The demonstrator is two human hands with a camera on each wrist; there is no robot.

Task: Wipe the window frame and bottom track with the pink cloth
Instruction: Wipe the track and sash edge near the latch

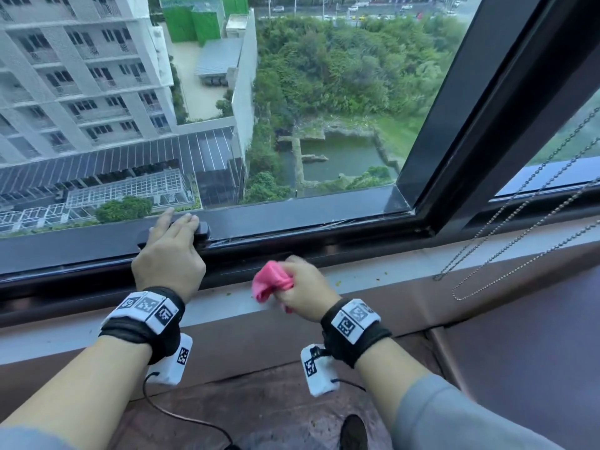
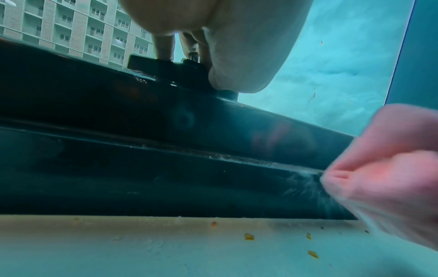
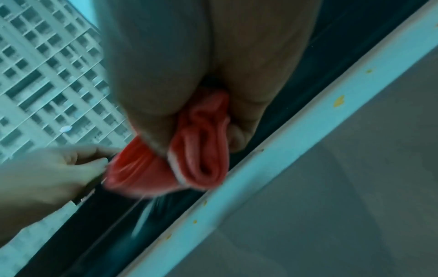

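So I'm watching through the head cam here and both hands are sitting down at the bottom of the window. The right hand is bunching up the pink cloth, fingers curled tight round it, and the wad is poking out to the left of the fist. It's sitting right at the inner edge of the dark window frame, just over the pale sill. In the left wrist view the cloth is pressing against the bottom track, and there's a light, streaky smear on the dark metal right beside it, though that part's pretty blurry.

The left hand is resting on the black window handle on the lower rail of the frame, fingers lying fairly straight over it and fingertips reaching the glass edge. From its own wrist cam the fingers are coming down onto the handle block, but I can't tell if they're actually wrapping around it.

The sill is showing small yellowish crumbs scattered along it. A bead chain is hanging off to the right, its loop trailing over the ledge.
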